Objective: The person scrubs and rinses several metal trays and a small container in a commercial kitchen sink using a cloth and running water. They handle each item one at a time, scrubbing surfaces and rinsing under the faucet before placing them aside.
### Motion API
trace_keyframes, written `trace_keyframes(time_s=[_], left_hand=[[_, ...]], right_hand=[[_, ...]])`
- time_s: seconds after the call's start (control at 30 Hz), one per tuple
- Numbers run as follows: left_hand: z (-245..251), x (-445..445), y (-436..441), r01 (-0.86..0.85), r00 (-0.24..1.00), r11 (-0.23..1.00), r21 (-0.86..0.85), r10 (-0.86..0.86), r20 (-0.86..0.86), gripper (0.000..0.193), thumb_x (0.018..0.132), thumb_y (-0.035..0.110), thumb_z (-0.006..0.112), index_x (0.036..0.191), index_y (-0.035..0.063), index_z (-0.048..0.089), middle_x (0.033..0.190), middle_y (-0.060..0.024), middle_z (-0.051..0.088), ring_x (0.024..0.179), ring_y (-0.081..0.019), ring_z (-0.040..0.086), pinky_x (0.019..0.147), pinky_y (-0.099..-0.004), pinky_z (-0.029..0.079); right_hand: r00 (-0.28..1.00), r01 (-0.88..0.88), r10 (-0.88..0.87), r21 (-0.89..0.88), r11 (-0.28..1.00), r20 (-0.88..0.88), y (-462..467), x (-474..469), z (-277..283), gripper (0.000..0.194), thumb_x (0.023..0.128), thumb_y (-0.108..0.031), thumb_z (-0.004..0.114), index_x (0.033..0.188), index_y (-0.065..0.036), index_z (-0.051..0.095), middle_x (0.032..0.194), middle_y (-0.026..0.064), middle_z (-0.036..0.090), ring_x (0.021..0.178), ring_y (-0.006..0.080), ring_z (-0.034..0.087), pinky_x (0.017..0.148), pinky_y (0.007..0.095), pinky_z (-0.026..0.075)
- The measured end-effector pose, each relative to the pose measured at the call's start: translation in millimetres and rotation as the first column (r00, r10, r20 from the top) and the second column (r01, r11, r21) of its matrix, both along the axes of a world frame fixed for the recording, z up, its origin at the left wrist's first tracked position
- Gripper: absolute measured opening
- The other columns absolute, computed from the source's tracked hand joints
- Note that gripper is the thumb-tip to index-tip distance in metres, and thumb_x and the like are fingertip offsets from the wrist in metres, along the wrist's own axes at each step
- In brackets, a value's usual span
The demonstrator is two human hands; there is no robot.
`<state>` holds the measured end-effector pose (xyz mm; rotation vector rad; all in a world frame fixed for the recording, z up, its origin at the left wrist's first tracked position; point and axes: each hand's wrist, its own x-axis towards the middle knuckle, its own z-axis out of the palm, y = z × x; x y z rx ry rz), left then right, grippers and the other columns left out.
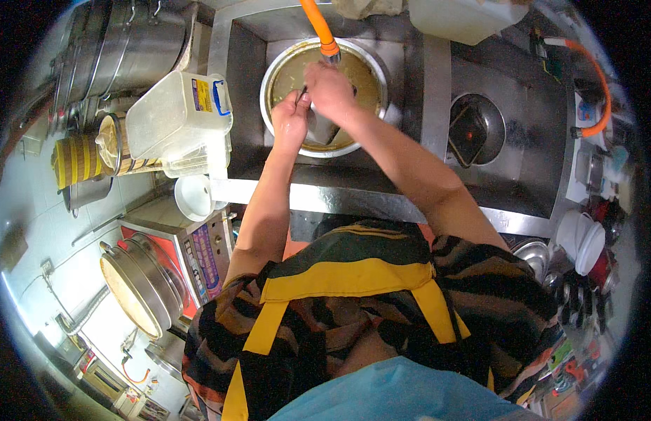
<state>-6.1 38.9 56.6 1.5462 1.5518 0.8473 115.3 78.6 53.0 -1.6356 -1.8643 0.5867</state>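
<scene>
A round metal basin (382,79) of murky water with small floating bits stands in the left bowl of a stainless steel sink (247,84). Over it, my left hand (291,120) grips the dark edge of a flat grey object (321,130), its thumb on top. What this object is cannot be made out, since my hands cover much of it. My right hand (330,92) is blurred and lies against its upper part; whether the fingers hold anything is hidden. Just above my right hand hangs an orange hose (318,23) with a metal end.
In the right sink bowl, a dark square-shaped item (466,136) sits in a round metal bowl (494,129). Clear plastic containers (165,116) stand left of the sink, near a white tub (194,198). Stacked metal steamers (144,284) are lower left. White lidded buckets (580,242) stand right.
</scene>
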Motion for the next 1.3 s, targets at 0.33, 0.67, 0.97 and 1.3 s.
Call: trace_keyframes(time_s=[0.33, 0.67, 0.97, 1.3], left_hand=[[14.4, 7.7, -19.2, -0.045, 0.96, 0.994, -0.097, 0.07, 0.273, 0.026, 0.095, 0.024, 0.054, 0.091, -0.0003, 0.061, 0.076, 0.0011, 0.055, 0.071, -0.0094, 0.045, 0.065, -0.0255, 0.04], [-5.2, 17.0, 5.6, -0.043, 0.982, 0.995, -0.087, 0.058, 0.181, 0.017, 0.085, 0.011, 0.05, 0.088, -0.0012, 0.062, 0.078, -0.0033, 0.059, 0.071, -0.0121, 0.05, 0.066, -0.0294, 0.042], [18.1, 25.9, -7.4, -0.097, 0.894, 0.992, -0.086, 0.125, 0.431, 0.019, 0.089, 0.017, 0.051, 0.082, 0.0009, 0.059, 0.072, 0.0018, 0.053, 0.067, -0.0091, 0.047, 0.061, -0.0252, 0.038], [-1.9, 17.7, -2.7, -0.234, 0.843, 0.965, -0.115, 0.26, 0.471, 0.04, 0.096, 0.032, 0.049, 0.079, -0.0017, 0.06, 0.07, 0.0013, 0.052, 0.067, -0.0099, 0.043, 0.06, -0.0281, 0.036]], right_hand=[[0.98, 0.194, -0.198, -0.222, 0.955, 0.005, 56.9, 44.0, -61.9, 0.029, 0.087, -0.024, 0.052, 0.099, -0.002, 0.065, 0.098, 0.0243, 0.065, 0.092, 0.0405, 0.063, 0.08, 0.0475, 0.05], [0.911, 0.122, -0.15, -0.098, 0.988, -0.383, -24.3, 19.9, 12.0, 0.025, 0.085, -0.017, 0.058, 0.104, -0.001, 0.061, 0.105, 0.0255, 0.058, 0.105, 0.0407, 0.053, 0.093, 0.0468, 0.043], [0.941, 0.148, -0.197, -0.19, 0.971, -0.274, 15.8, 36.8, 5.1, 0.017, 0.077, -0.017, 0.066, 0.085, -0.001, 0.066, 0.091, 0.0214, 0.065, 0.092, 0.0371, 0.062, 0.086, 0.0433, 0.047], [0.898, 0.067, -0.126, -0.154, 0.986, -0.421, 1.8, 39.0, 28.4, 0.027, 0.074, -0.021, 0.073, 0.09, -0.001, 0.066, 0.079, 0.0158, 0.068, 0.076, 0.0301, 0.067, 0.072, 0.0385, 0.051]])
